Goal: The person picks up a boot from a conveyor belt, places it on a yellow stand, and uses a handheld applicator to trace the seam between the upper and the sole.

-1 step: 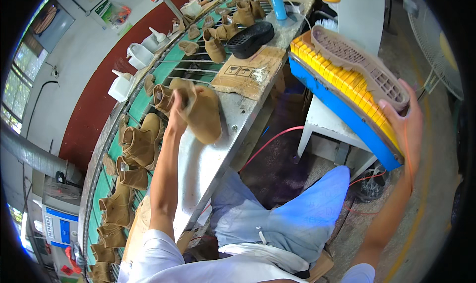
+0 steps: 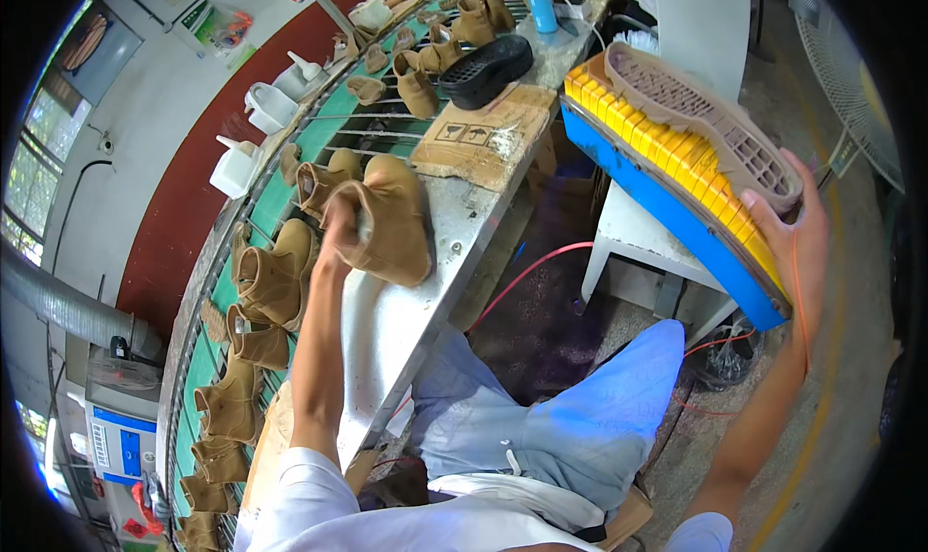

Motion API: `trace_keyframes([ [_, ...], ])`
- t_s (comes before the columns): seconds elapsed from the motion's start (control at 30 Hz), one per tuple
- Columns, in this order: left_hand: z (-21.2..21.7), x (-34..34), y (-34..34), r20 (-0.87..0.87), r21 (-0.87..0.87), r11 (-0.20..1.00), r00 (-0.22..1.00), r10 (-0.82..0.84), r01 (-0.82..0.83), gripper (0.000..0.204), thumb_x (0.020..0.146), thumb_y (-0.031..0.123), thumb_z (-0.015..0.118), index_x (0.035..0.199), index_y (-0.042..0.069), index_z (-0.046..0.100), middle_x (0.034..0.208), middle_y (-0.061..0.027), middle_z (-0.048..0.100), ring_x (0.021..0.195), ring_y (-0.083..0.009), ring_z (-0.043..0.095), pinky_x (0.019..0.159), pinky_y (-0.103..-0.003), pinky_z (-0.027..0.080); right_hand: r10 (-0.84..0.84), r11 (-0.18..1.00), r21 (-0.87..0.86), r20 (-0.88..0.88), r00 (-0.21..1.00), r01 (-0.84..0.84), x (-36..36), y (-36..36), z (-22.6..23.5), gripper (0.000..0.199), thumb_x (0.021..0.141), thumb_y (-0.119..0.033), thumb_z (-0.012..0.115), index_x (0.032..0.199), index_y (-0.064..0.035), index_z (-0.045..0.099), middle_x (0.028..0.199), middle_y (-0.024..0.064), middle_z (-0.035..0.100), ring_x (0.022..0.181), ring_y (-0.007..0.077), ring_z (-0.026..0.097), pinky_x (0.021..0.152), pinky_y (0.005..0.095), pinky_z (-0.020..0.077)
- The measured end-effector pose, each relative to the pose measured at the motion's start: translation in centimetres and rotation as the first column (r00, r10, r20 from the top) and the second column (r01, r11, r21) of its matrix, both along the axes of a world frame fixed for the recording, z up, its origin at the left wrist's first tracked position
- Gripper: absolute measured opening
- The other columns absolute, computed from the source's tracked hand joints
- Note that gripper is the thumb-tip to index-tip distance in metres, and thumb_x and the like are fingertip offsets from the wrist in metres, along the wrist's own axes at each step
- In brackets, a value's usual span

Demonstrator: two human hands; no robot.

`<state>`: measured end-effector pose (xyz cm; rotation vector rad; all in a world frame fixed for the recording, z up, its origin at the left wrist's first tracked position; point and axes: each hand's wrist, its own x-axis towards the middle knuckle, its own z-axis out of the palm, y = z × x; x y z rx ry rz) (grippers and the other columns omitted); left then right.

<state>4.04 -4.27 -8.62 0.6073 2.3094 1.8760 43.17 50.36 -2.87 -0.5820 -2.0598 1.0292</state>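
A tan boot (image 2: 391,225) is gripped by the left hand (image 2: 340,228) on the bench (image 2: 387,330). A sole (image 2: 706,127) is held at far right by the right hand (image 2: 797,247), its fingers partly hidden.

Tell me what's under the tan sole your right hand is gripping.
The tan sole, gripped by the right hand, rests on a yellow ribbed rack with a blue base. The rack surface directly beneath it is covered.
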Motion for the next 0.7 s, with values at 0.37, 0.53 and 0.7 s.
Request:
trace_keyframes([
  [0.37,-3.7,11.9,11.4,-0.264,0.106,0.936,0.898,0.351,-0.335,0.066,0.089,0.007,0.077,0.147,-0.004,0.048,0.134,-0.0132,0.064,0.12,-0.0177,0.062,0.104,-0.034,0.049,-0.15,0.973,0.195,0.128,0.98,0.124,1.7,2.4,0.0,0.068,0.088,-0.026,0.081,0.143,0.0023,0.053,0.132,0.0192,0.063,0.118,0.025,0.063,0.105,0.0351,0.0473],
  [0.53,-3.7,-2.2,14.0,-0.549,0.143,0.781,0.608,0.574,-0.608,0.055,0.092,0.034,0.077,0.128,-0.006,0.063,0.118,-0.0227,0.072,0.11,-0.0308,0.069,0.097,-0.04,0.052,-0.137,0.935,0.348,0.182,0.974,0.067,1.1,2.6,0.7,0.067,0.089,-0.029,0.08,0.143,0.0003,0.054,0.136,0.019,0.061,0.125,0.0285,0.058,0.109,0.0382,0.0435],
  [0.7,-6.8,-12.5,20.5,-0.328,0.304,0.736,0.659,0.677,-0.605,0.047,0.084,0.013,0.079,0.127,-0.001,0.065,0.112,-0.0183,0.073,0.103,-0.0301,0.069,0.096,-0.042,0.053,-0.258,0.921,0.362,0.288,0.922,0.145,3.0,5.7,-0.2,0.067,0.095,-0.041,0.072,0.149,-0.0072,0.052,0.145,0.0188,0.054,0.134,0.0324,0.051,0.111,0.0424,0.0419],
])
